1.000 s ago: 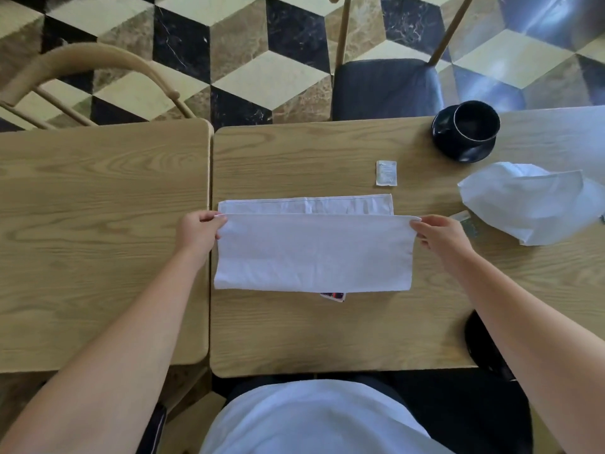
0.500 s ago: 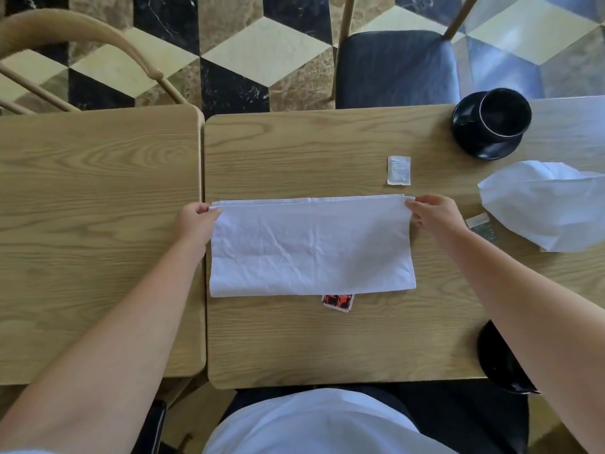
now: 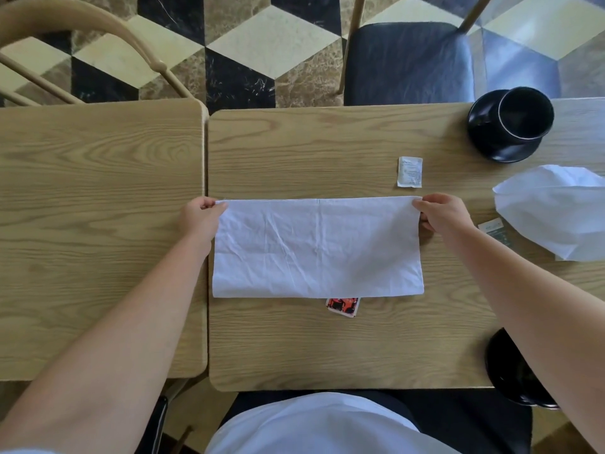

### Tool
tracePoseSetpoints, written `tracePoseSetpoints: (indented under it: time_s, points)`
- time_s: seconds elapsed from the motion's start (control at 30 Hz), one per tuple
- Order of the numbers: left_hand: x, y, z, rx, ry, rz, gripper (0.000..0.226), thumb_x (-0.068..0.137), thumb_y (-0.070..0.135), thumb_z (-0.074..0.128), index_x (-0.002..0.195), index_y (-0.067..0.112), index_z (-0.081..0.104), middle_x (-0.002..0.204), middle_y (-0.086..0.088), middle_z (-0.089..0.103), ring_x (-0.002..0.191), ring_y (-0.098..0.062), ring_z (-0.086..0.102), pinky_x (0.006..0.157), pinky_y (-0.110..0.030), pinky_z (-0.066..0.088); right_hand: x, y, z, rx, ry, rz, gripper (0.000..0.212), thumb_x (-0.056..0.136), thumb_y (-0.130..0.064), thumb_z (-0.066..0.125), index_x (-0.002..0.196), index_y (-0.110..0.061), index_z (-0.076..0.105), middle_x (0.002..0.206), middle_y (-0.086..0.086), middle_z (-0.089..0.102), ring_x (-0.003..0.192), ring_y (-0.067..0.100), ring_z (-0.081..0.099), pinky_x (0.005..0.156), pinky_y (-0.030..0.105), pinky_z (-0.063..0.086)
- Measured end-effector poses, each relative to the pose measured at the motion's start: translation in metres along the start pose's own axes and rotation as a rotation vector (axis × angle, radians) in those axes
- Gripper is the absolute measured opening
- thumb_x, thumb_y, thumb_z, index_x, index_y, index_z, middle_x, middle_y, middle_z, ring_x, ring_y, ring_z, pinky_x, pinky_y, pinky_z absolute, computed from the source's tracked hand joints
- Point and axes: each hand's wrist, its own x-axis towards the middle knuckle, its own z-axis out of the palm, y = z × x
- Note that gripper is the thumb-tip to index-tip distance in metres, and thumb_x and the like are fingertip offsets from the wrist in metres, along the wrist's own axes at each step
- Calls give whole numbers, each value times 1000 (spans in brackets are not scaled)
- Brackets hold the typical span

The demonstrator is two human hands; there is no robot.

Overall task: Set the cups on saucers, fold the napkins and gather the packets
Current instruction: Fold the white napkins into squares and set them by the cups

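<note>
The white napkin (image 3: 317, 247) lies flat at the centre of the right-hand worktop (image 3: 327, 348), folded to a long rectangle whose long axis runs from 9 o'clock to 3 o'clock, square to the person. The left hand (image 3: 199, 219) pinches the far corner at 9 o'clock; the right hand (image 3: 442, 216) pinches the far corner at 3 o'clock, both closed on cloth with the far edge drawn straight between them. Neither hand is nearer: the grip is symmetrical (a crosswise fold would bring one short end over to the other).

A red-and-black packet (image 3: 342, 306) protrudes from under the near edge at 6 o'clock. A white packet (image 3: 410, 172) lies just beyond the far edge at 1 o'clock. A greenish packet (image 3: 494, 229) lies at 3 o'clock, partly under a second, unfolded napkin (image 3: 553, 211).

A black cup (image 3: 523, 114) stands on its black saucer (image 3: 501, 149) at 2 o'clock. A dark object at 4 o'clock is hidden by the right forearm; cannot tell what it is.

A second worktop (image 3: 98, 224) abuts at 9 o'clock. Beyond lie a patterned tile floor (image 3: 262, 44) and a dark-cushioned chair (image 3: 406, 60).
</note>
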Motion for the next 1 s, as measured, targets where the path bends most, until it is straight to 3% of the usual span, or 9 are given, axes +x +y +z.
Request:
tracePoseSetpoints:
  time_s: [0.1,0.23,0.4,0.53,0.6,0.7,0.8,0.9,1.0]
  points:
    - [1,1,1,17,10,3,21,87,24,74,72,28,60,70,10,54,60,-7,47,55,-22,38,2,1,0,-6,4,3,10,90,-30,72,93,-20,71,83,-2,68,75,10,63,72,25,57]
    - [2,1,2,39,31,-4,22,87,26,74,71,28,59,70,10,55,61,-8,47,55,-23,39,3,2,3,-41,17,-2,9,90,-33,72,86,-25,70,94,3,73,84,17,69,86,36,60]
    - [6,1,4,47,42,-2,25,84,27,77,70,27,56,69,9,55,61,-9,49,55,-24,39,3,2,4,-84,21,-21,16,89,-36,71,96,-22,72,91,2,73,95,24,71,92,46,59]
    - [5,2,5,59,65,2,24,85,26,77,74,25,55,74,9,55,73,-16,53,59,-25,41,2,3,5,-82,40,-17,28,88,-35,72,105,-14,70,103,9,74,95,23,70,92,48,59]
    - [-3,8,4,120,113,37,24,84,29,75,89,19,54,86,6,57,83,-22,56,67,-31,45,-2,2,6,-81,59,-14,32,88,-37,71,108,-13,68,107,9,72,96,23,69,91,47,59]
    - [-28,6,5,460,227,357,42,89,31,65,120,6,52,111,-14,60,102,-36,55,87,-45,43,-20,3,8,-124,195,-109,34,90,-36,62,116,-15,61,114,4,66,98,21,66,88,40,56]
    - [-78,-15,20,603,238,744,46,92,26,58,130,1,49,122,-23,56,114,-40,50,92,-50,39,-58,18,29,-286,327,-426,33,92,-23,56,122,-10,57,125,10,56,112,28,55,92,37,46]
    - [-126,-51,48,647,27,907,49,96,20,57,141,2,48,147,-26,45,139,-44,41,108,-55,37,-109,43,79,-552,164,-728,45,92,-14,63,136,-6,56,140,16,53,127,39,47,107,48,40]
    - [-148,-78,70,664,-135,919,53,100,18,45,151,8,39,162,-22,30,154,-37,22,121,-56,23,-144,64,128,-669,-2,-844,56,92,-11,65,146,-14,51,155,15,43,140,38,40,111,53,34]
